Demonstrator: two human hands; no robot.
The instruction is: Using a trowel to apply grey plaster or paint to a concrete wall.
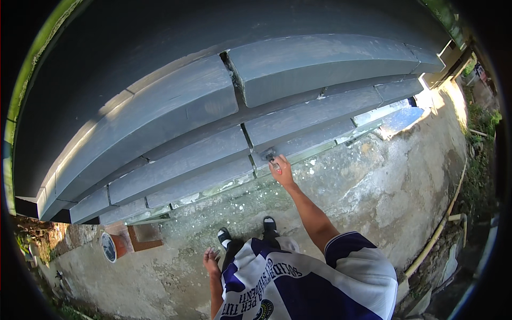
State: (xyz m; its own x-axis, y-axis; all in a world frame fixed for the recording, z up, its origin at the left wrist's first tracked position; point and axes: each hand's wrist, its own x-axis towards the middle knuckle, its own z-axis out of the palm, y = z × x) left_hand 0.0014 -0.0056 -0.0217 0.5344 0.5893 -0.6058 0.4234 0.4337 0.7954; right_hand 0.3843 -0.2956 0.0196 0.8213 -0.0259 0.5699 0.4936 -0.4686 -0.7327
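Head view: the person's right hand [281, 169] reaches forward to a set of long grey tiers [176, 162], its fingers closed around a small brush [269, 157] with a red part showing at the handle. The brush is at the lowest grey band, just right of a narrow dark joint [253, 163], and its dark head seems to meet the surface; the hand partly hides the handle. The left hand [212, 260] hangs low on the near side, left of the body, apart from the tiers, its fingers loosely bent and parted, with nothing visible in them.

Above the brush the tiers stack toward the far side, cut by several dark gaps, the widest of them [233, 80] in the top tier. A patchy, pale green strip [314, 153] runs under the lowest band. Left of the feet, near the tiers' left end, an orange bucket [121, 244] with something grey inside stands just beside a brown flat piece [148, 245]. White specks dot the concrete ground [368, 186] around the dark sandals [270, 224]. Far right, a blue patch [408, 118] lies by the tiers, and a long pale pole [436, 237] edges the ground, with greenery beyond.
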